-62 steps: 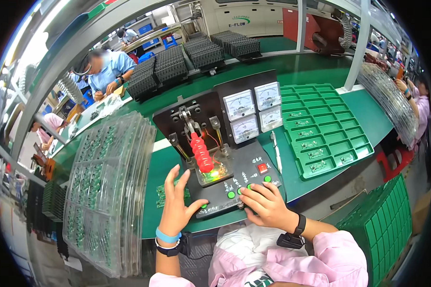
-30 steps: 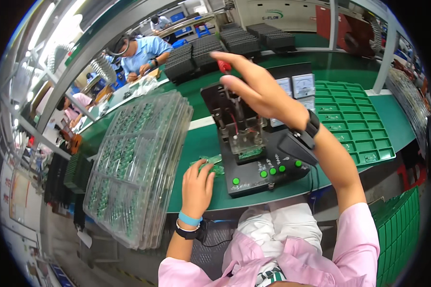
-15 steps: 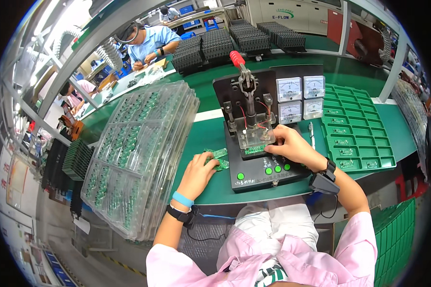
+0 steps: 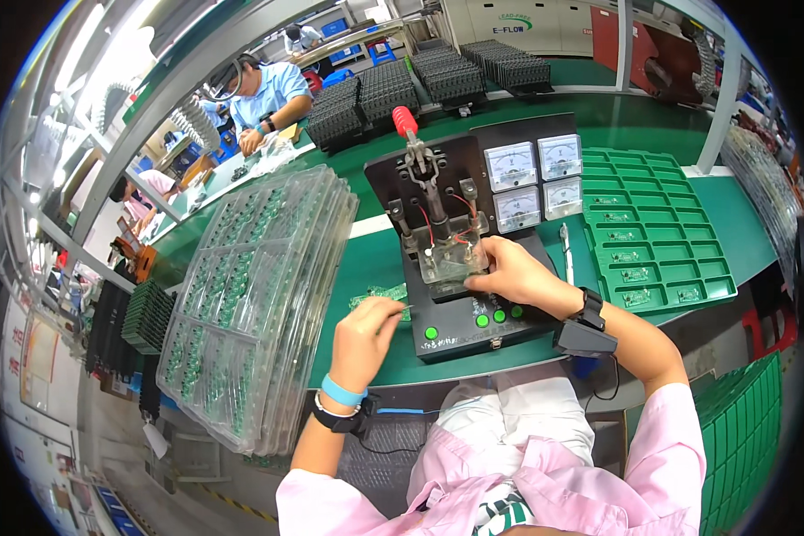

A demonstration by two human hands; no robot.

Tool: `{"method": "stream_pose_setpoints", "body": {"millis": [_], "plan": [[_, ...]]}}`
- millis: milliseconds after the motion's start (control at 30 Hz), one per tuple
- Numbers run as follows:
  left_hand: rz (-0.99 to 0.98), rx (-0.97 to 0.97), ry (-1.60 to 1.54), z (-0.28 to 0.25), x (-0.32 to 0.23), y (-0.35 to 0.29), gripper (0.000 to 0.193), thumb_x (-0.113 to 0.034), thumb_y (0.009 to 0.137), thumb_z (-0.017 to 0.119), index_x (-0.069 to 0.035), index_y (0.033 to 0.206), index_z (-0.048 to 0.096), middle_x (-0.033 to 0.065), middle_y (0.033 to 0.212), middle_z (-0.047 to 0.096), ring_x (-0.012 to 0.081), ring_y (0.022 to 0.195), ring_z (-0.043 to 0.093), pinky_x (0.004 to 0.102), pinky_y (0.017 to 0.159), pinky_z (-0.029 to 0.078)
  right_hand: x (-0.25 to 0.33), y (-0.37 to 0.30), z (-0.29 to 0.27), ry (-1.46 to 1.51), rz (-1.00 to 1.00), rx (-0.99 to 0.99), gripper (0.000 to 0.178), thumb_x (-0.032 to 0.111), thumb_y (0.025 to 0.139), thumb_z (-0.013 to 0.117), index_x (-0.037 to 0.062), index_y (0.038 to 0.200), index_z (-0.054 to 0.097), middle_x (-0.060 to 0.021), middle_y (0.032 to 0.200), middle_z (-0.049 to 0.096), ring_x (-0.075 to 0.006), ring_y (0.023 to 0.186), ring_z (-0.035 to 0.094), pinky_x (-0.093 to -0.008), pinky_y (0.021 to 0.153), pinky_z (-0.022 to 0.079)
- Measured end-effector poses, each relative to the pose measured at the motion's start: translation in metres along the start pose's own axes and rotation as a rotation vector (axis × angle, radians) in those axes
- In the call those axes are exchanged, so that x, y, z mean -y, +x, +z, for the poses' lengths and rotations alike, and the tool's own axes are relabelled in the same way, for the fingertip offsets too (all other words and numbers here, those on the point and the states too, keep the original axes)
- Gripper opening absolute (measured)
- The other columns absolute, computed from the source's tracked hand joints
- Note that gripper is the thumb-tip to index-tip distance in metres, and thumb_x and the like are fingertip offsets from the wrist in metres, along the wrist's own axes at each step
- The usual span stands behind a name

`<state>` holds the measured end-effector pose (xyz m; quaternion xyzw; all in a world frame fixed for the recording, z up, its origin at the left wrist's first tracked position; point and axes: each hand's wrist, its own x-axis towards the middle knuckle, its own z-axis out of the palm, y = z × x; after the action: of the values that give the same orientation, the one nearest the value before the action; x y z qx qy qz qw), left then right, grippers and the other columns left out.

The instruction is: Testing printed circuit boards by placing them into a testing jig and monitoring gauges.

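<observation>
My left hand [image 4: 364, 338] is closed in a pinch beside the test fixture, with a thin edge, seemingly of a circuit board, showing at its fingertips. Partly behind those fingers lie green circuit boards [image 4: 384, 293] on the bench. My right hand [image 4: 520, 279] has its thumb and fingers bent at the right front of the fixture's clear plate [image 4: 454, 264]; what they grip is hidden. The black test fixture [image 4: 456, 329] has a toggle clamp with a red handle [image 4: 405, 121], raised upright. No green board shows in the dark slot [image 4: 447, 289] under the plate.
Stacked clear trays [image 4: 241, 295] of boards stand on the left. Right of the fixture are panel meters [image 4: 514, 188], a pen [image 4: 566, 255] and a green tray [image 4: 657, 228] holding several small boards. Black racks [image 4: 438, 76] line the back. A co-worker [image 4: 268, 98] sits far left.
The green board that showed in the fixture's slot is out of sight. My left hand has drawn its fingers up from the boards into a pinch. The view has shifted slightly.
</observation>
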<state>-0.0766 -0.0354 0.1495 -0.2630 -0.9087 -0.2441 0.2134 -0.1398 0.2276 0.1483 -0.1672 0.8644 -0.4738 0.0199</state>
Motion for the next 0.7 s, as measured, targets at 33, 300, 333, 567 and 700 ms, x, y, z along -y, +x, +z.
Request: {"method": "stream_pose_setpoints", "body": {"millis": [33,300,333,567,700], "plan": [[0.071,-0.045,-0.007,0.006,-0.007,0.003,0.024,0.004,0.075,0.069,-0.003,0.098,0.066,0.0132,0.099,0.067,0.03,0.088,0.067,0.0353,0.072,0.055,0.0,-0.002,-0.002,0.051,-0.024,0.005,0.029,0.011,0.076,0.075,-0.002,0.097,0.06,-0.0097,0.083,0.057,-0.017,0.075,0.056,-0.0317,0.066,0.046],[0.225,-0.053,0.08,0.054,-0.039,0.033,0.029,0.001,0.084,0.06,0.0,0.112,0.064,0.017,0.11,0.067,0.0295,0.1,0.066,0.0349,0.081,0.055,-0.014,-0.052,-0.064,-0.05,-0.058,-0.106,0.02,0.005,0.08,0.073,0.0008,0.091,0.057,-0.0004,0.068,0.052,-0.0076,0.062,0.049,-0.0251,0.056,0.041],[0.213,-0.021,0.1,0.056,-0.04,0.034,0.029,-0.002,0.086,0.06,0.002,0.114,0.062,0.0172,0.11,0.066,0.0293,0.103,0.065,0.0359,0.086,0.054,-0.021,-0.059,-0.074,-0.059,-0.071,-0.159,0.021,0.005,0.08,0.073,0.0009,0.092,0.057,0.0001,0.069,0.053,-0.0066,0.062,0.048,-0.0248,0.055,0.041],[0.191,0.113,0.009,0.054,-0.047,0.03,0.046,-0.016,0.085,0.065,0.001,0.127,0.055,0.0181,0.124,0.058,0.0339,0.116,0.056,0.0434,0.102,0.043,-0.085,-0.058,-0.167,0.239,0.099,-0.426,0.022,0.005,0.087,0.066,0.007,0.105,0.053,0.0021,0.073,0.055,-0.0041,0.062,0.051,-0.0178,0.053,0.038],[0.172,0.209,-0.015,0.048,-0.049,0.031,0.055,-0.023,0.084,0.068,0.001,0.131,0.052,0.0185,0.13,0.054,0.0361,0.119,0.053,0.0469,0.103,0.041,-0.13,-0.018,-0.211,0.222,0.171,-0.505,0.02,0.009,0.088,0.066,0.008,0.104,0.055,0.0016,0.075,0.057,-0.0048,0.062,0.051,-0.0187,0.052,0.038]]}}
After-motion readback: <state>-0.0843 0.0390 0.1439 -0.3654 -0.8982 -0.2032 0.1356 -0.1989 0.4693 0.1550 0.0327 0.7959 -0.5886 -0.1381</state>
